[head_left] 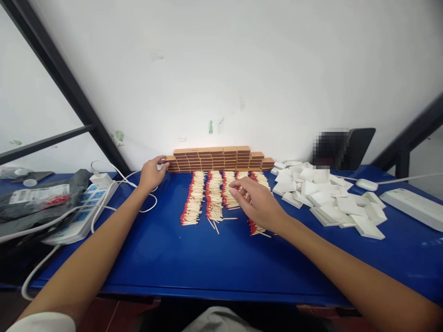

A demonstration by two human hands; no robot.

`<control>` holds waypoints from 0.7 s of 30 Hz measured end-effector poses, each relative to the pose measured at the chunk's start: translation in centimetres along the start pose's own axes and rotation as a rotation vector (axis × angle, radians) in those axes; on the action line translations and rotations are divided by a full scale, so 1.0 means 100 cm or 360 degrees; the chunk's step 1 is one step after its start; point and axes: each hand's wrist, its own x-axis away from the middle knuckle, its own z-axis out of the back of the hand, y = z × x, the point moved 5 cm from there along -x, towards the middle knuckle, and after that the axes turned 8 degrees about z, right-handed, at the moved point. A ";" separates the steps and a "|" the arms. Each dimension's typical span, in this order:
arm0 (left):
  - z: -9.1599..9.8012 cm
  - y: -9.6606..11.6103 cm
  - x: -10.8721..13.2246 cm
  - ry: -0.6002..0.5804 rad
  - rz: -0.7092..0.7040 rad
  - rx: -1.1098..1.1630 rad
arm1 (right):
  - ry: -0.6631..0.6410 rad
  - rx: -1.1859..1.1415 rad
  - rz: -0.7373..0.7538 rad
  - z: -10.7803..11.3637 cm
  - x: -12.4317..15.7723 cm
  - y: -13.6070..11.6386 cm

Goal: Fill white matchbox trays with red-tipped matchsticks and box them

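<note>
My left hand (152,174) reaches to the left end of a low wall of stacked matchbox sleeves (211,159), its thumb and fingers closed on a sleeve at that end. The sleeves are brown and orange and stand against the white wall. In front of them lie several rows of loose matches (194,198) with red heads. My right hand (258,203) is over the right-hand rows, fingers loosely curled and a little apart, with nothing seen in them. It hides part of the matches beneath.
White matchbox trays (332,193) are heaped to the right. A dark phone-like device (358,148) leans behind them, near a white box (413,207). On the left are a power strip (81,216), white cables and a grey plastic bag (38,198). The blue table's front edge (207,295) is nearest me.
</note>
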 end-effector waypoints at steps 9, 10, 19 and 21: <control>-0.007 0.002 0.002 -0.0087 -0.0062 -0.0031 | -0.0017 0.0009 0.0033 0.001 -0.001 -0.002; -0.007 0.002 0.003 -0.0085 -0.0062 -0.0029 | -0.0021 0.0012 0.0036 0.001 -0.001 -0.002; -0.010 -0.001 0.007 -0.0086 0.0040 -0.0337 | -0.0026 0.0024 0.0008 0.002 -0.002 -0.003; -0.010 -0.003 0.006 -0.0067 0.0058 -0.0413 | -0.0031 0.0027 0.0000 0.001 -0.002 -0.002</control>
